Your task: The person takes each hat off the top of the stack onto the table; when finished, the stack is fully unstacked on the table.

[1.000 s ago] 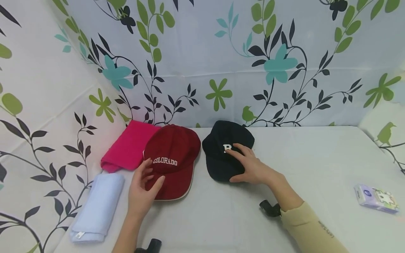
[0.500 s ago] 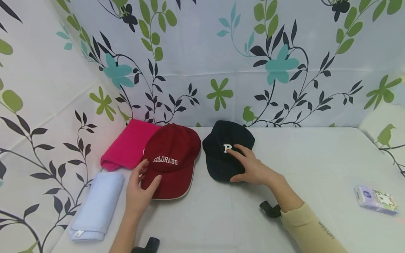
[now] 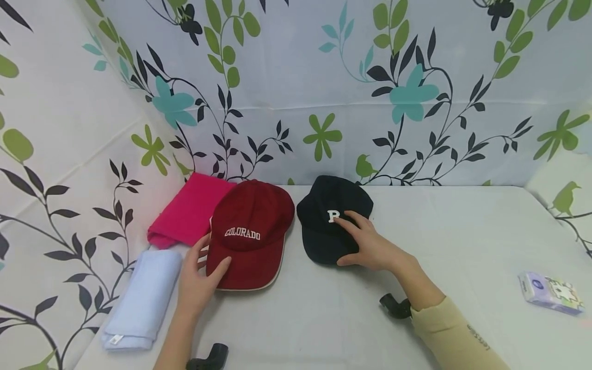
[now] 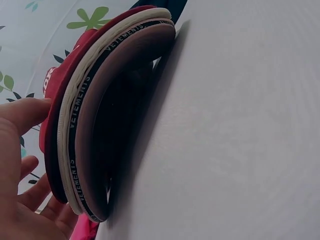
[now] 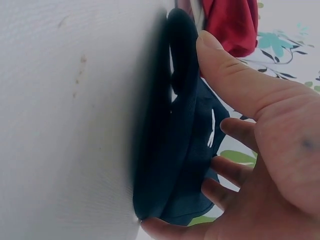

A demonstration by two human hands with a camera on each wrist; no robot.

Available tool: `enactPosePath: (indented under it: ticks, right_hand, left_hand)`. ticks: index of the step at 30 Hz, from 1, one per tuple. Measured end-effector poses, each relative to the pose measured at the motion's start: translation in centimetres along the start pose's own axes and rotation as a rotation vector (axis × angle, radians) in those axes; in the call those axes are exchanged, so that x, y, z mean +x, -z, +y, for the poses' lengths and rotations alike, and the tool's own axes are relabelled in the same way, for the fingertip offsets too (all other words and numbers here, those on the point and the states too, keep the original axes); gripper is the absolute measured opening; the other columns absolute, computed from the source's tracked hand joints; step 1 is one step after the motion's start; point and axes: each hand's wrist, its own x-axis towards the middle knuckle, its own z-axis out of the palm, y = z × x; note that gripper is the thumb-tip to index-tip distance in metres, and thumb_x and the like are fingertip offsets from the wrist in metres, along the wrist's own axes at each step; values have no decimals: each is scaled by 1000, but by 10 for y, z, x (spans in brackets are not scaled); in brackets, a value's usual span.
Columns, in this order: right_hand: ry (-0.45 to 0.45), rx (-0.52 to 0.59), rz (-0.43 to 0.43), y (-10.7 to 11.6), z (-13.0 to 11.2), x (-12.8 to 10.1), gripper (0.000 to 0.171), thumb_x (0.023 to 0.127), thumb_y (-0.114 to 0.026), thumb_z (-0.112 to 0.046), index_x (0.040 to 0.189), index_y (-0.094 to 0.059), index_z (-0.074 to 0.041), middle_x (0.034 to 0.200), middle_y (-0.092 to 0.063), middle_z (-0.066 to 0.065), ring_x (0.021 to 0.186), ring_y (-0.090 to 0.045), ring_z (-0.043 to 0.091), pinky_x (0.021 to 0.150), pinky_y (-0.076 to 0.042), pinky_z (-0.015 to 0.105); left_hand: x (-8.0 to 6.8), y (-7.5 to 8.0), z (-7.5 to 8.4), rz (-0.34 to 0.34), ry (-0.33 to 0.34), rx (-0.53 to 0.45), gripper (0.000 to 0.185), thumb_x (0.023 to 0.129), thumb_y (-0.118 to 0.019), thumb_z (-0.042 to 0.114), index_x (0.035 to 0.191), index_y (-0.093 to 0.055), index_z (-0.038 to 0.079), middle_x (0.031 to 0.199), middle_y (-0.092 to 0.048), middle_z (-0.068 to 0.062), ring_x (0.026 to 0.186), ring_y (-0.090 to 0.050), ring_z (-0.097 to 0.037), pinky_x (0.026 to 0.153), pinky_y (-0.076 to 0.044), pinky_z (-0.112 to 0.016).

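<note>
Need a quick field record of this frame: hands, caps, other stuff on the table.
left hand: fingers on the red cap brim's left edge, thumb on top
right hand: laid on the black cap, fingers by the white letter
caps: side by side, apart
towels: pink behind light blue, left of red cap
packet: far right on table

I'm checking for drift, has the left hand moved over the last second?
Yes. The left hand has slid left along the red Colorado cap's brim, toward the light blue folded towel.
</note>
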Motion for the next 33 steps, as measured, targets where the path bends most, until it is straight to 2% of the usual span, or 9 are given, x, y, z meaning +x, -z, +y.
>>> enactPosePath:
  ticks: [8, 18, 24, 33]
  right_hand:
    - [31, 2, 19, -3, 3, 2, 91, 84, -84, -33, 156, -35, -9, 161, -16, 22, 147, -15, 44, 109, -32, 64]
    - [-13, -9, 35, -5, 2, 4, 92, 84, -84, -33, 157, -34, -10, 163, -14, 17, 148, -15, 41, 105, -32, 69]
    - [-24, -7, 44, -6, 0, 5, 92, 84, -84, -32, 157, -33, -11, 163, -15, 16, 148, -16, 40, 105, -31, 71]
    - [-27, -2, 47, -8, -1, 8, 90, 85, -83, -33, 157, -33, -10, 163, -16, 15, 148, -17, 39, 108, -31, 66]
  left_hand:
    - [-2, 3, 0, -16, 46, 17, 73, 90, -77, 20, 152, -40, 10, 146, -46, -12, 123, -46, -25, 86, -41, -15]
    - [0, 6, 0, -28, 83, 32, 74, 90, -78, 20, 153, -40, 10, 146, -47, -13, 122, -49, -28, 86, -41, -16]
    - [2, 8, -2, -32, 101, 44, 72, 91, -77, 21, 152, -41, 10, 146, -47, -13, 118, -51, -27, 83, -40, -9]
    - [2, 13, -3, -64, 101, 84, 68, 93, -75, 25, 150, -44, 8, 143, -51, -14, 113, -54, -27, 81, -40, -9]
